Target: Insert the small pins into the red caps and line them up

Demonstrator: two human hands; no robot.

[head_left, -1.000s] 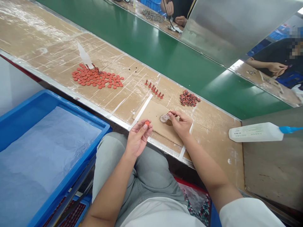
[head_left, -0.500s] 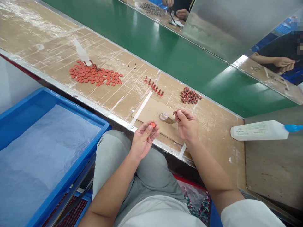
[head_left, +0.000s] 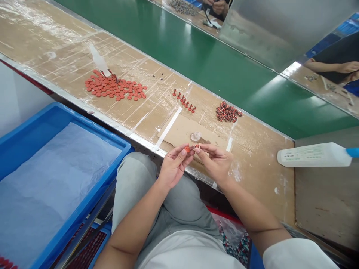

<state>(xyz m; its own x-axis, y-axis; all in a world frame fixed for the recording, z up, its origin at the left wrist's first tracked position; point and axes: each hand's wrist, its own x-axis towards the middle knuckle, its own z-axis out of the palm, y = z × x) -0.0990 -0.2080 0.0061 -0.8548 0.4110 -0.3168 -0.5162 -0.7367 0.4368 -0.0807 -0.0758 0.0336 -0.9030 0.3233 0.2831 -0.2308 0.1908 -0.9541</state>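
Note:
Between the fingertips of my left hand (head_left: pixel 174 167) is a round red disc (head_left: pixel 187 149), its flat face turned up. My right hand (head_left: pixel 217 163) pinches a small red and dark figurine (head_left: pixel 196 147), whose end meets the disc or lies right beside it. Just beyond my hands, a small clear cup (head_left: pixel 196 136) stands on a cardboard sheet (head_left: pixel 179 129). Farther off is a short row of figurines on red discs (head_left: pixel 183 101). A heap of loose figurines (head_left: pixel 227 111) lies to the right, and many loose red discs (head_left: pixel 112 87) are spread to the left.
A white bottle with a blue cap (head_left: pixel 314 155) lies at the right. The blue tray (head_left: pixel 67 112), lined with a pale sheet, is at my left. Beyond the bench runs a green belt (head_left: pixel 179 48); another person's hands (head_left: pixel 217 6) are across it.
My right hand has moved left and down, bringing the figurine to the disc in my left hand. The view has shifted slightly.

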